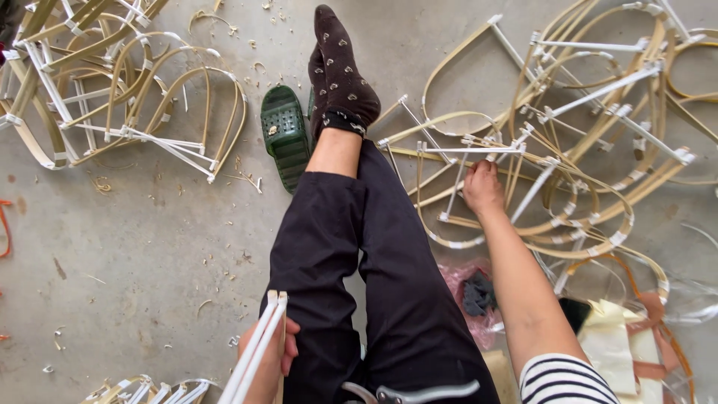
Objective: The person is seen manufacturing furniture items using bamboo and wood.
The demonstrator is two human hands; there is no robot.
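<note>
Reaching out over my crossed legs (374,254), I am grasping a white-rodded bamboo frame (479,161) with my right hand (482,187), fingers clenched on it at the near edge of the tangled frame pile (598,127) on the concrete floor (149,239). My left hand (273,359) is gripping a bundle of white rods (258,348) beside my thigh, while a green sandal (284,135) and another frame heap (112,97) are lying toward the floor's far left.

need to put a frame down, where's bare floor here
Bare concrete floor between the left frame pile, the green sandal and the legs. Crowded on the right, where the right hand reaches into tangled frames.
</note>
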